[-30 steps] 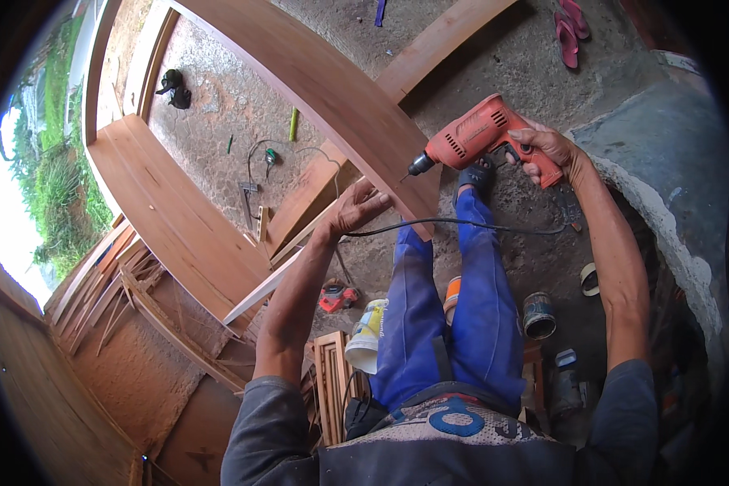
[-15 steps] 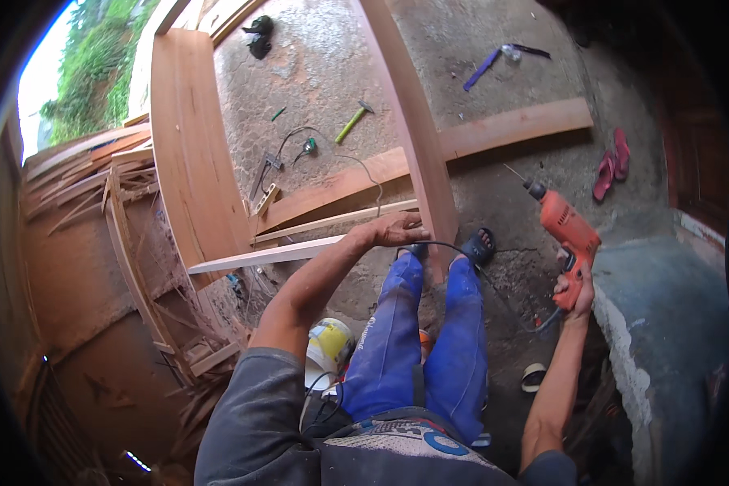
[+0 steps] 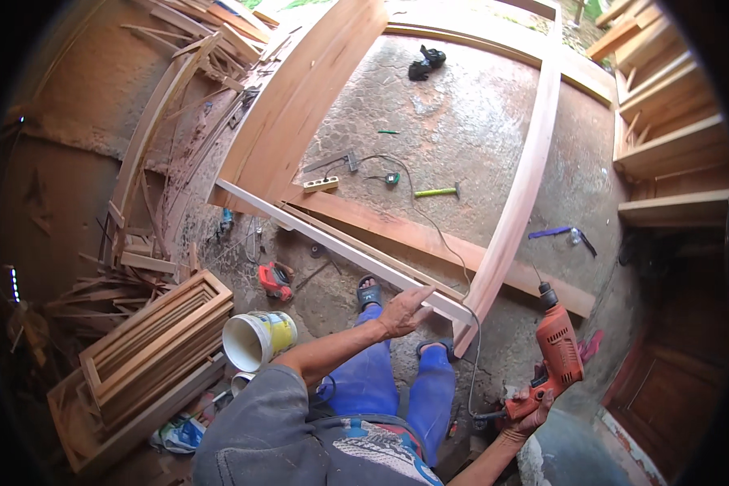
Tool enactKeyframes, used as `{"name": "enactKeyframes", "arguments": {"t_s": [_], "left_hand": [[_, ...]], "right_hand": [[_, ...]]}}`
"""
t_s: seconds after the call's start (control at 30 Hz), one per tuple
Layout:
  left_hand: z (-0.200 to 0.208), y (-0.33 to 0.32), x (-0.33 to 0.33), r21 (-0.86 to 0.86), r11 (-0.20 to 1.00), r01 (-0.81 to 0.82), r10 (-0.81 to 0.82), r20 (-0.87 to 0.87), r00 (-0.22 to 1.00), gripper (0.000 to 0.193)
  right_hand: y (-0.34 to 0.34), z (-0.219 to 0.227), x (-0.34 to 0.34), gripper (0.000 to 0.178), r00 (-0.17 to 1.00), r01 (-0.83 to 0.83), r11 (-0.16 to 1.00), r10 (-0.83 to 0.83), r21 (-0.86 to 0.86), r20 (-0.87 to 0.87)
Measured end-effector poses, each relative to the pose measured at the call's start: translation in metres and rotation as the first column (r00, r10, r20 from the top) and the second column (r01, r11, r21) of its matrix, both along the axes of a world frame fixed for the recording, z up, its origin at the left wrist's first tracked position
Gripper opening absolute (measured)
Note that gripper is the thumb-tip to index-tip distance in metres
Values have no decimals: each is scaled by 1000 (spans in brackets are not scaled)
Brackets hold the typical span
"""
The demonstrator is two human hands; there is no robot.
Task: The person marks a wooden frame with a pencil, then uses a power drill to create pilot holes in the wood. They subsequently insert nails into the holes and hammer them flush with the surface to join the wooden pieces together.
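Observation:
An orange power drill (image 3: 560,348) is in my right hand (image 3: 533,407), its long thin bit tilted up and away from me. The fingers wrap around the handle, and a black cord leaves its base. My left hand (image 3: 403,313) is closed over a pale wooden rail (image 3: 344,253), close to its right end; part of the fingers is hidden by the hand. That rail meets a long upright-edged board (image 3: 517,186) at the near right corner of a large wooden frame. A wide plank (image 3: 304,101) makes the frame's left side.
Inside the frame lie a hammer (image 3: 437,193), a tape measure (image 3: 392,178), a try square (image 3: 332,162) and a socket strip (image 3: 321,185). A white bucket (image 3: 247,340), an orange power tool (image 3: 276,280) and stacked small frames (image 3: 158,340) stand at left. The cord crosses near my feet.
My view has swung, so the frame appears farther right and the bucket and stacked frames show. My left hand has gone from lying near the corner to closing over the rail. The drill stays in my right hand.

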State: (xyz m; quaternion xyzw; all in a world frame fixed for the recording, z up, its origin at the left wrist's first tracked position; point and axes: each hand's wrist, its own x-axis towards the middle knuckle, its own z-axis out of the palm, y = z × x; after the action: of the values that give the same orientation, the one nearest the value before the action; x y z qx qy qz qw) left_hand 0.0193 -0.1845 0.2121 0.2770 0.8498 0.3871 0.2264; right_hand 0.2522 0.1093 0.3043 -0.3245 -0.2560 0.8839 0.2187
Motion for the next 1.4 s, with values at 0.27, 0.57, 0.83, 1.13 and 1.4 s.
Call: {"name": "enactKeyframes", "arguments": {"t_s": [0.27,0.57,0.83,1.13,1.4], "left_hand": [[-6,-202,-31,-254,942,218,-105,392,914,56],[-67,-461,-104,-414,811,-414,553,311,772,49],[-67,-577,-121,-530,559,-638,828,308,470,42],[-30,-645,-80,-667,497,-556,864,442,242,30],[-5,-629,-109,-425,418,-803,786,613,84,20]], "right_hand": [[-75,107,-195,72,815,-567,381,135,730,563],[-175,151,-364,79,705,-539,-537,134,649,696],[-209,172,-462,65,682,-289,-859,125,423,721],[-196,196,-528,63,788,-222,-897,66,383,612],[-173,281,-552,61,888,-267,-926,-129,266,441]]}}
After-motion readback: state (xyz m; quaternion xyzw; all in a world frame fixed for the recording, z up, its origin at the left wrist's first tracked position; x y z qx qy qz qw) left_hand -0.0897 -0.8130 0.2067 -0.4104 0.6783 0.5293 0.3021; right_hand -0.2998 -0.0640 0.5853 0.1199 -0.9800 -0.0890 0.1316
